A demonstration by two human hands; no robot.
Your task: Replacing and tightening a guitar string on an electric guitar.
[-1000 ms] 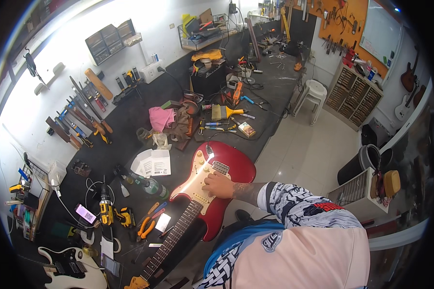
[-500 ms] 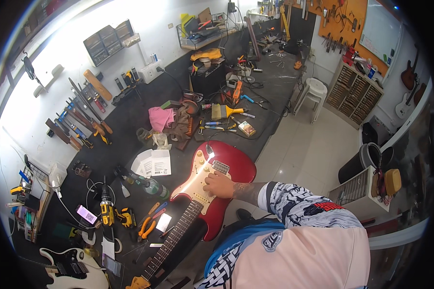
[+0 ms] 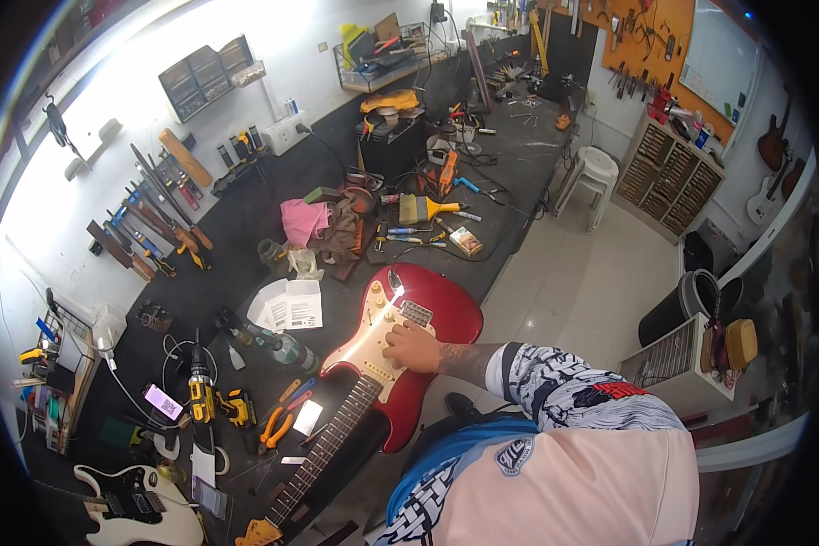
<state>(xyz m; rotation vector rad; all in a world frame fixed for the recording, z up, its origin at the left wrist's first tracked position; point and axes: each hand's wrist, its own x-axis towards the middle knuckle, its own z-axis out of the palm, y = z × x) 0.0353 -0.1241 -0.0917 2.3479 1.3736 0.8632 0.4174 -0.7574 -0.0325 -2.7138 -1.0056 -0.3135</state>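
Note:
A red electric guitar (image 3: 446,300) with a cream pickguard lies on the dark workbench at its front edge. Its fretboard (image 3: 330,453) runs down and left to the headstock (image 3: 262,532). My right hand (image 3: 412,348) rests over the strings beside the metal bridge, its fingers curled in. Whether those fingers pinch anything small is hidden. Of my left arm only a patterned sleeve (image 3: 420,510) shows at the lower edge; the left hand is out of sight. A cable runs from the guitar's jack (image 3: 395,279) toward the back.
Left of the neck lie orange-handled pliers (image 3: 277,428), a yellow drill (image 3: 200,400), a lit phone (image 3: 164,402) and a green bottle (image 3: 291,353). A white guitar (image 3: 141,519) sits at lower left. Behind are papers (image 3: 291,305), rags (image 3: 305,221) and a wide brush (image 3: 420,210).

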